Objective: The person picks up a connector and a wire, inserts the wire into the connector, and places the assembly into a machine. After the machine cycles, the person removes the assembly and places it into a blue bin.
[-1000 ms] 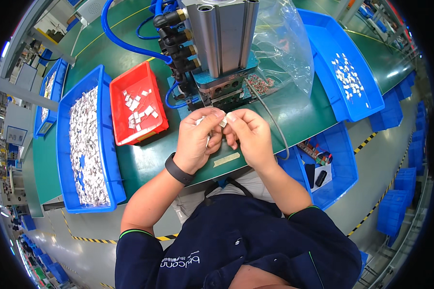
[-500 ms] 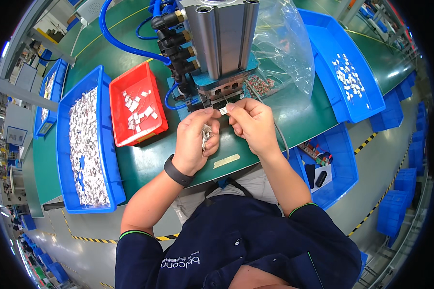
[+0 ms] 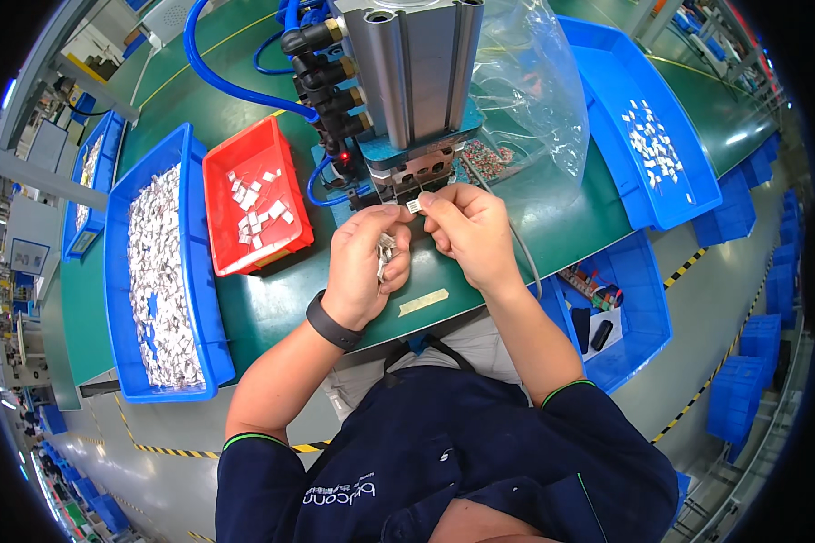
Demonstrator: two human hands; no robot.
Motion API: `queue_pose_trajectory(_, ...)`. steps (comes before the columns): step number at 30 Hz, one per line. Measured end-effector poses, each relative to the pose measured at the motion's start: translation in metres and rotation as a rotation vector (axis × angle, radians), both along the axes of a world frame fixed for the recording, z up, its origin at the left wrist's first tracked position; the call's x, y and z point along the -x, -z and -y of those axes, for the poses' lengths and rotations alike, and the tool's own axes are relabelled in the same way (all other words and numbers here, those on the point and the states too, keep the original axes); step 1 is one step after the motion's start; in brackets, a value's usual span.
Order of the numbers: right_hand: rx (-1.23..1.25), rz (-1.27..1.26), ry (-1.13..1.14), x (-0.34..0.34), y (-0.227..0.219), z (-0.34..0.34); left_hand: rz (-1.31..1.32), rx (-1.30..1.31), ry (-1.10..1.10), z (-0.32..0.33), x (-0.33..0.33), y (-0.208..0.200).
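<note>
At the front of a pneumatic press [image 3: 412, 90], my right hand [image 3: 476, 233] pinches a small white square piece [image 3: 414, 206] between thumb and fingers. The piece's far edge is at the press jaws [image 3: 418, 181]; whether it reaches between them is hard to see. My left hand [image 3: 358, 258] is closed around a bunch of small white pieces [image 3: 386, 253], which show between its fingers. Its thumb and forefinger tips lie close beside the pinched piece, and I cannot tell whether they touch it.
A red bin [image 3: 290, 244] with white pieces stands left of the press. Beyond it is a blue bin [image 3: 210, 317] heaped with them. At right are another blue bin [image 3: 620, 176] and a clear plastic bag [image 3: 552, 109]. Blue air hoses [image 3: 231, 86] curve above the green table [image 3: 552, 235].
A red light now shows on the press's left side. The white piece in my right hand has shifted very slightly left; both hands keep their grip.
</note>
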State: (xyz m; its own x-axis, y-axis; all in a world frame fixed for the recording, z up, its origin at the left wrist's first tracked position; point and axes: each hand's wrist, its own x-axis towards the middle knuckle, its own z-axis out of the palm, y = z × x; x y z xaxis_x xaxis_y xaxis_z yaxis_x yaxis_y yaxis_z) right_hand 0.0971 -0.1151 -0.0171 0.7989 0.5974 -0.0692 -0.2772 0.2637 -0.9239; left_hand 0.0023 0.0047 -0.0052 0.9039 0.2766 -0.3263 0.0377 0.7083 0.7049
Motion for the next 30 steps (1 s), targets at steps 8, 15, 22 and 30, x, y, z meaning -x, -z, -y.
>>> queue_pose_trajectory(8,-0.018,-0.001,-0.010,-0.001,0.000,0.000,0.008,0.017,0.000,0.000,0.000,0.001)
queue_pose_trajectory(15,-0.067,0.071,-0.029,0.000,0.004,0.006,-0.004,0.043,0.025,-0.001,0.000,0.003)
queue_pose_trajectory(22,-0.243,-0.364,-0.184,-0.007,-0.008,0.019,-0.010,0.059,0.052,0.000,-0.001,0.002)
queue_pose_trajectory(30,0.294,0.334,-0.236,0.005,-0.027,0.012,-0.010,0.059,0.144,0.000,0.001,0.003)
